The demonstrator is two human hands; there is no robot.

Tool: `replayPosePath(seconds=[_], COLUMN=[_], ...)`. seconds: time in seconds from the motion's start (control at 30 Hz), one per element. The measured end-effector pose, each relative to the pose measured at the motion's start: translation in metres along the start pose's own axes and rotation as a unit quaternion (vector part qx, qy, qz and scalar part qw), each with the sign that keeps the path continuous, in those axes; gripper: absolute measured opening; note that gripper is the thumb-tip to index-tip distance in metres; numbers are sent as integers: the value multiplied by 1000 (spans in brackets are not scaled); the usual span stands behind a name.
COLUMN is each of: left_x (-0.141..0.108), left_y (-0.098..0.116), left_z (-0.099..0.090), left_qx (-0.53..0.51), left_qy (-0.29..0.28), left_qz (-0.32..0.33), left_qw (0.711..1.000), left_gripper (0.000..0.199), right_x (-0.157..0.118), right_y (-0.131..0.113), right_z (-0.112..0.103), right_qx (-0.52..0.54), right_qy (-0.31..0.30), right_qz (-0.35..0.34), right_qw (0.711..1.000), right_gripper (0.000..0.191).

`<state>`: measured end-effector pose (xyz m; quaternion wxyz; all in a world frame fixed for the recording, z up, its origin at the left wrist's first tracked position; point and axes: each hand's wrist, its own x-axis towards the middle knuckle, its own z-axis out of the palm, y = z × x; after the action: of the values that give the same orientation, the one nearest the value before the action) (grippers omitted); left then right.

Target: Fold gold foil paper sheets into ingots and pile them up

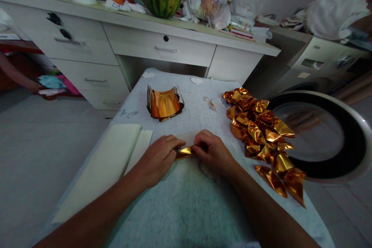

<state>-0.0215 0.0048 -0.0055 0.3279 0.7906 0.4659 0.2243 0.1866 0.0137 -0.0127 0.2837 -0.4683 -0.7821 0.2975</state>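
Strip of folded gold foil (185, 152) pinched by left grip (161, 157) and right grip (214, 152), curved gold foil stack (164, 104) beyond them, heap of folded gold foil pieces (255, 131) to their right.

Shiny gold foil (185, 152), folded narrow, sits crosswise about midway between the left and right edges of a cloth-covered table (180, 209).

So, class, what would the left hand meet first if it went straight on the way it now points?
Beyond the gold foil strip the left hand touches, probably the right hand, though depth is unclear.
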Motion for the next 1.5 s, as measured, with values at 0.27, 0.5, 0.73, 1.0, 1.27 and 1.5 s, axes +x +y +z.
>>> replayPosePath(seconds=[0.27,0.5,0.73,1.0,1.27,1.5], left_x=[0,0,-2,-4,-2,0], left_y=[-2,-14,-12,-9,-6,-6], left_z=[5,12,8,8,8,11], left_qx=[-5,60,212,248,207,165], left_qy=[23,53,122,126,108,110], left_qz=[-61,-33,-64,-98,-127,-122], left_qw=[998,996,968,956,964,972], left_gripper=[44,43,46,30,26,21], right_x=[2,3,4,5,4,5], right_y=[-1,-2,-3,-5,-7,-5], right_z=[3,6,7,6,4,5], right_qx=[-32,-57,-81,-83,-73,-82], right_qy=[7,15,11,6,-11,-11], right_qz=[21,26,32,41,50,52], right_qw=[999,998,996,996,996,995], right_gripper=[10,11,11,11,12,14])
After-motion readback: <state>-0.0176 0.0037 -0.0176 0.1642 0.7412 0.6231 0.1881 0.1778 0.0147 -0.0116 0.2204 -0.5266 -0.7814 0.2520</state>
